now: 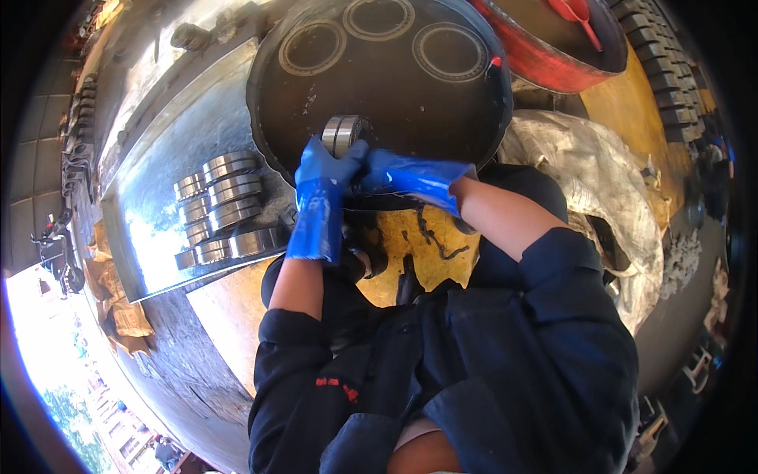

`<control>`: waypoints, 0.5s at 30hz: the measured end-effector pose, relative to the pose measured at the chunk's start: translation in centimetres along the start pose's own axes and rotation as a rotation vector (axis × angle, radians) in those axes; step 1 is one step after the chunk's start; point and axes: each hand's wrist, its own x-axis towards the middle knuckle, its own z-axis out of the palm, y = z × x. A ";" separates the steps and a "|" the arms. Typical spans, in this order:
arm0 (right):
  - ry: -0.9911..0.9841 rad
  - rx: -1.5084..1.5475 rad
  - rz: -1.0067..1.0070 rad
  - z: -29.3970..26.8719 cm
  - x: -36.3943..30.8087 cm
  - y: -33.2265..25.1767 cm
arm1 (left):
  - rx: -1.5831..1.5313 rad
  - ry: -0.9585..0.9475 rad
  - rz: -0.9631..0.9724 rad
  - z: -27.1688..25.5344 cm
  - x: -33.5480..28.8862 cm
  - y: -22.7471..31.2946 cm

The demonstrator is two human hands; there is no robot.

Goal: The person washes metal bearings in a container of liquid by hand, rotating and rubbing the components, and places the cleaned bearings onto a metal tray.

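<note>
gloved left hand (329, 163) gripping | bearing (339, 136): shiny, grooved, rounded metal

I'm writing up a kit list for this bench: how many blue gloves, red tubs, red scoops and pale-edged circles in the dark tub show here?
Blue gloves, left and right: 2
Red tub: 1
Red scoop: 1
Pale-edged circles in the dark tub: 3
Total: 7
</note>
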 end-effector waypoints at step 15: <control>-0.328 0.033 0.256 0.2 6.3 5.5 | 0.000 -0.094 0.026 -0.7 2.7 -2.4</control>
